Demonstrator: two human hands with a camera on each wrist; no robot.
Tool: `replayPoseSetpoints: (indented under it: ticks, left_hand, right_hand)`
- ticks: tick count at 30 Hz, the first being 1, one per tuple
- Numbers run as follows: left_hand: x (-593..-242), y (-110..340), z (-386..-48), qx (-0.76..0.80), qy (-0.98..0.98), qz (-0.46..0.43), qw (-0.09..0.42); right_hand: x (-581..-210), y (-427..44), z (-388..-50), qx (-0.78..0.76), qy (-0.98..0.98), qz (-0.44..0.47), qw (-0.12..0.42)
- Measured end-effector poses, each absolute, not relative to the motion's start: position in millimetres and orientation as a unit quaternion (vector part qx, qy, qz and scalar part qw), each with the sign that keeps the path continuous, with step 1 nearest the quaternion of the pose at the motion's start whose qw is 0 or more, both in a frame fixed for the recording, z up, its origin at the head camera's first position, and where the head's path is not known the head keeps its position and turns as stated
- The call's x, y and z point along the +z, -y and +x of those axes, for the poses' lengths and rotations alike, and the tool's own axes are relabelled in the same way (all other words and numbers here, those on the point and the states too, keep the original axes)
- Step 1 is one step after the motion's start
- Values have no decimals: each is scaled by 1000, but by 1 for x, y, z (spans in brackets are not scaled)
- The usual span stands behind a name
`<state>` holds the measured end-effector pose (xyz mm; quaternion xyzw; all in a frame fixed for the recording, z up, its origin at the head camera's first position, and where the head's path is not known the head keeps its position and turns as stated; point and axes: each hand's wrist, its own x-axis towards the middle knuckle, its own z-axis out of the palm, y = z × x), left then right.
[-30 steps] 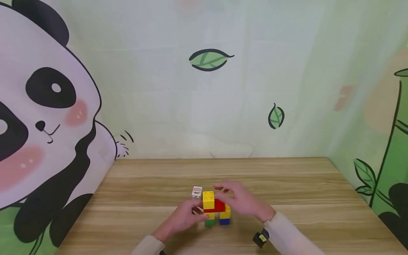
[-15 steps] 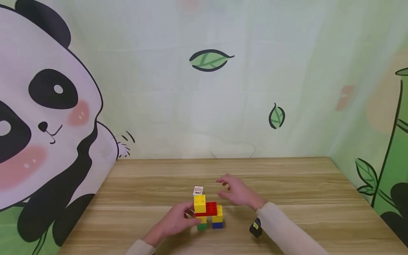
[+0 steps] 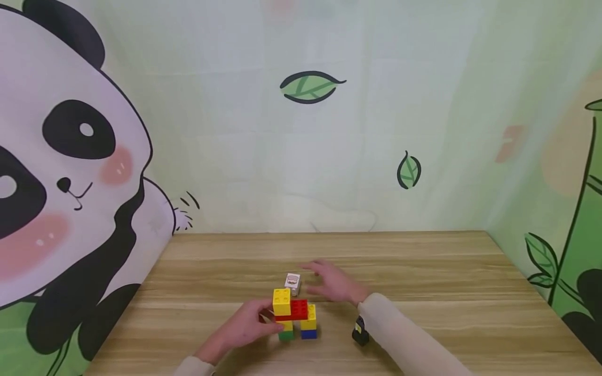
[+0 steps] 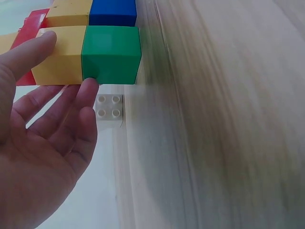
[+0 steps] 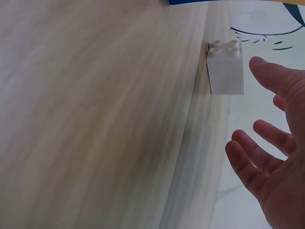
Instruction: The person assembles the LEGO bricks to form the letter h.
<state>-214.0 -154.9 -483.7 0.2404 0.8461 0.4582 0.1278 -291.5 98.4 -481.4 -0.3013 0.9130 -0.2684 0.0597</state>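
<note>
My left hand (image 3: 246,325) pinches a small toy brick bridge by its left leg, thumb on the lower yellow brick (image 4: 64,59) and fingers beneath in the left wrist view. That leg ends in a green brick (image 3: 286,336). A red brick (image 3: 300,309) spans the top, with a yellow brick (image 3: 281,303) on its left end. Yellow over a blue brick (image 3: 309,334) forms the right leg. Beyond the bridge, a white brick (image 3: 292,281) lies on its side, printed picture up, studs towards me. My right hand (image 3: 336,283), fingers spread, is right of the white brick (image 5: 227,74), not touching it.
The wood-grain table (image 3: 423,271) runs back to a pale cloth backdrop (image 3: 226,156) printed with leaves and a panda. A small black device (image 3: 360,331) sits at my right wrist.
My left hand has shifted the bridge left and slightly towards me. My right hand came off the bridge, then moved left towards the white brick, which is now less hidden.
</note>
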Motion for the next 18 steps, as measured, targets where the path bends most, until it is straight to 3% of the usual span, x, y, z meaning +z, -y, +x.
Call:
replayPoseSetpoints:
  ticks: [18]
  left_hand:
    - [-482, 164, -211, 477, -827, 262, 142]
  right_hand:
    - [-481, -67, -296, -209, -906, -357, 91]
